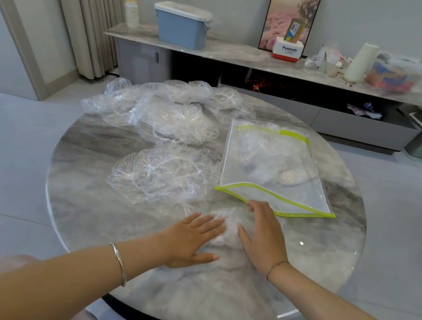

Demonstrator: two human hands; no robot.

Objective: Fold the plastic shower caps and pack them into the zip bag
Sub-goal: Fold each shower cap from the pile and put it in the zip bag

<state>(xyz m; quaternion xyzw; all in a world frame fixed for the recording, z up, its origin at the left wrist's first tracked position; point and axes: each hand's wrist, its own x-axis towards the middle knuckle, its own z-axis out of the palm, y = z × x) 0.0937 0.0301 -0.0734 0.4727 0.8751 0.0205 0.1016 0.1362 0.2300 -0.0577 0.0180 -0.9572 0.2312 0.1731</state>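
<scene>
A folded clear shower cap (229, 225) lies flat on the round marble table (100, 214), near the front. My left hand (190, 240) and my right hand (264, 235) press on it from either side with straight fingers. Just beyond my right hand lies the clear zip bag (272, 167) with its yellow-green edge; its mouth faces me and gapes open, and folded caps show inside. One unfolded cap (162, 174) sits left of the bag. A heap of more clear caps (167, 113) lies at the table's far left.
Behind the table runs a low marble sideboard (249, 57) with a blue lidded box (182, 25), a framed picture, a white Panasonic box and other clutter. Curtains hang at the back left. Grey floor surrounds the table.
</scene>
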